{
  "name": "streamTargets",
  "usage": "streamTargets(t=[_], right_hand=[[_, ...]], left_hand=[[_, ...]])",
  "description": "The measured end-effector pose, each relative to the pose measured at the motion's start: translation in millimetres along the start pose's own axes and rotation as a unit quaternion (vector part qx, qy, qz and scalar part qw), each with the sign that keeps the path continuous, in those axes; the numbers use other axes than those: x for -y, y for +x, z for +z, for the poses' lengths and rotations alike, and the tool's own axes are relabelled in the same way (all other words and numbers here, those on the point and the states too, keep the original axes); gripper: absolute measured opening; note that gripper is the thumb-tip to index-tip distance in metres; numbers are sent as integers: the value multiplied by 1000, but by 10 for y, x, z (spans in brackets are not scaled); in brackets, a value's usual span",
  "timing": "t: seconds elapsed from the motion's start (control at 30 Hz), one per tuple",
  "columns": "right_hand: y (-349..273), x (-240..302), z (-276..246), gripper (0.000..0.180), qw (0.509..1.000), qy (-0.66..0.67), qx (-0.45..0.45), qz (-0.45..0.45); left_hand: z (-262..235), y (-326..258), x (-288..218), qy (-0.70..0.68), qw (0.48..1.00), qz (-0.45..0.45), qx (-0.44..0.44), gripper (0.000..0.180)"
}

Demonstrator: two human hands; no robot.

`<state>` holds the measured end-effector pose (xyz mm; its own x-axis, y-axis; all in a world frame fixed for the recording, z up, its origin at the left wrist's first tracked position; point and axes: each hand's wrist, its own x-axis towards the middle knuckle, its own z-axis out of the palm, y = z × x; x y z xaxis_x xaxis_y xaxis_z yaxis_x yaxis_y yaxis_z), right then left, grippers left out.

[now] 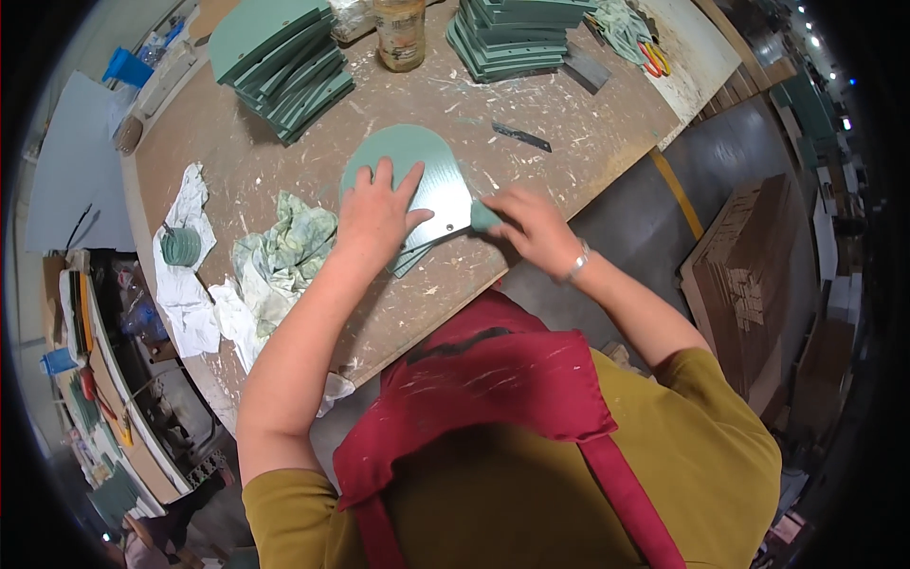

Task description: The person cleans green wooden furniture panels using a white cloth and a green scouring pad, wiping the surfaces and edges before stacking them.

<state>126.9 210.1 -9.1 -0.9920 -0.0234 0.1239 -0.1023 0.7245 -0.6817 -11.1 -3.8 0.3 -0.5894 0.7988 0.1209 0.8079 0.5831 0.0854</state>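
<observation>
A green round-topped panel lies on the worktable, with a small dark hole near its lower right corner and light glinting off its surface. At least one more green piece shows under its lower edge. My left hand rests flat on the panel with fingers spread. At the panel's right edge, my right hand pinches a small green pad against the side; whether it is sandpaper or cloth I cannot tell.
Green panels are stacked at the far left and far middle, with a jar between. A dark blade-like strip lies right of the panel. Stained rags and a green-filled cup sit left; orange-handled scissors lie far right.
</observation>
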Motion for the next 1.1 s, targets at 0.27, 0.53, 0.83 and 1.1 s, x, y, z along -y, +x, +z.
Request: streamTargets(t=[0.27, 0.53, 0.83, 1.1], right_hand=[[-52, 641, 207, 38, 994, -57, -45, -79], [294, 940, 942, 29, 986, -109, -48, -116], [259, 1006, 893, 23, 981, -149, -39, -120], [-112, 436, 255, 27, 970, -223, -101, 1]], left_hand=[[-57, 87, 502, -17, 991, 95, 92, 64], [-18, 123, 502, -22, 989, 106, 97, 64], [21, 121, 526, -22, 989, 113, 95, 66], [0, 100, 564, -27, 989, 117, 87, 63]])
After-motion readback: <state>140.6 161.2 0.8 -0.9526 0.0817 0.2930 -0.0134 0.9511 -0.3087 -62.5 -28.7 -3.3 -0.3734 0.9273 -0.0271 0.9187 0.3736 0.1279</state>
